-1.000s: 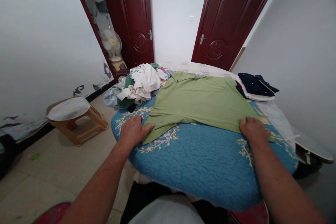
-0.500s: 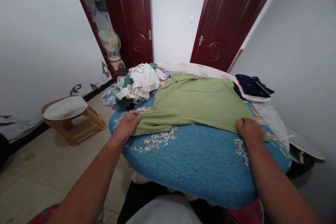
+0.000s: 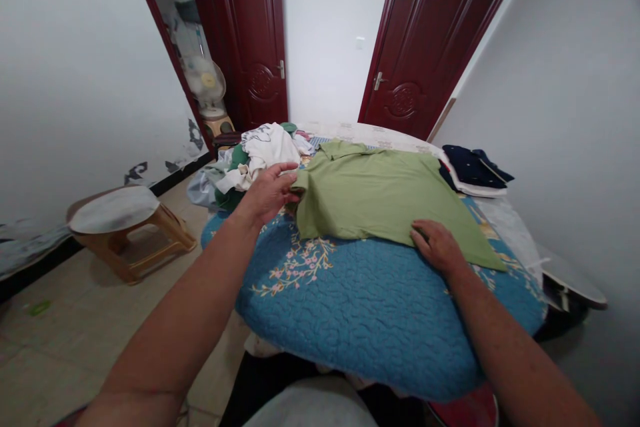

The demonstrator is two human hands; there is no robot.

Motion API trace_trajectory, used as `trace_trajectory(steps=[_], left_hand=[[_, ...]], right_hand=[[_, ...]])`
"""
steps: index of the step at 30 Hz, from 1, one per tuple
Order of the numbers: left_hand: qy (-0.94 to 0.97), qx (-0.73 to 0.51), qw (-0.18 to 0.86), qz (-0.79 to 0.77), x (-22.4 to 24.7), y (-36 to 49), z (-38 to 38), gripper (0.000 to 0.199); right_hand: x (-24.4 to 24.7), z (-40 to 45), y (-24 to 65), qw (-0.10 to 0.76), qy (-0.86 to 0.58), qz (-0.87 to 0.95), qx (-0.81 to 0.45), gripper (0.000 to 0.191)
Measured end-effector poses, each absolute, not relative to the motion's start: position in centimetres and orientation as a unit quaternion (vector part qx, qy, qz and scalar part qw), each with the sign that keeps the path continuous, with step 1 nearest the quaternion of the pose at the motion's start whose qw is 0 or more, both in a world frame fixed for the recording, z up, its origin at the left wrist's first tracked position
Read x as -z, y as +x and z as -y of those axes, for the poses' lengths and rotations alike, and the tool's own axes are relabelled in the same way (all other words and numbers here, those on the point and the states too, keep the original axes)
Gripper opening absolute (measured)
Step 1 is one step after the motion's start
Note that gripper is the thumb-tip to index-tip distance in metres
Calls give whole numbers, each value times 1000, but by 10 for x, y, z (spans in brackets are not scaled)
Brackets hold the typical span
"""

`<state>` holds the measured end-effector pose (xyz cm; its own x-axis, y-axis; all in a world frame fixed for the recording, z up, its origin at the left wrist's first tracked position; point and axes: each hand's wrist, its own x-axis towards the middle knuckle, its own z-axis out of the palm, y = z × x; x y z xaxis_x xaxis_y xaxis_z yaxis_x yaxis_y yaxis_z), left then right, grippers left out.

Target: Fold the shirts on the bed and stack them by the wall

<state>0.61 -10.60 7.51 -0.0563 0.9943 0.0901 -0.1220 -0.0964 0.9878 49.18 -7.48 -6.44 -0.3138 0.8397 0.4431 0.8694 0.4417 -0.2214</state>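
Note:
A green collared shirt lies spread on the blue quilted cover, its collar at the far left. The sleeve on the near left is turned over onto the body, leaving a bunched edge. At that edge is my left hand, its fingers apart and touching or just beside the cloth. My right hand rests on the shirt's near edge, right of the middle, with a gap between thumb and fingers. Its other fingers are partly hidden.
Crumpled clothes are heaped at the table's far left. On the right lies a stack of folded dark and white clothes. A brown plastic stool stands on the floor at left, and a wall runs along the right.
My left hand has moved up and right, and the sleeve it held is now over the shirt's body. My right hand has slid left along the near edge.

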Motion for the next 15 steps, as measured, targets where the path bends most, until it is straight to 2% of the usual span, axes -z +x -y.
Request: trace_trajectory(steps=[3, 6, 11, 15], left_hand=[[520, -531, 497, -447, -57, 19, 81, 58], [555, -485, 399, -545, -25, 19, 70, 60], [621, -381, 228, -647, 11, 7, 74, 41], [633, -321, 176, -683, 16, 13, 75, 30]], right_hand=[[66, 74, 494, 258, -523, 812, 32, 41], [69, 72, 496, 264, -515, 815, 37, 40], [76, 68, 500, 261, -512, 817, 42, 39], [76, 67, 501, 261, -510, 819, 41, 38]])
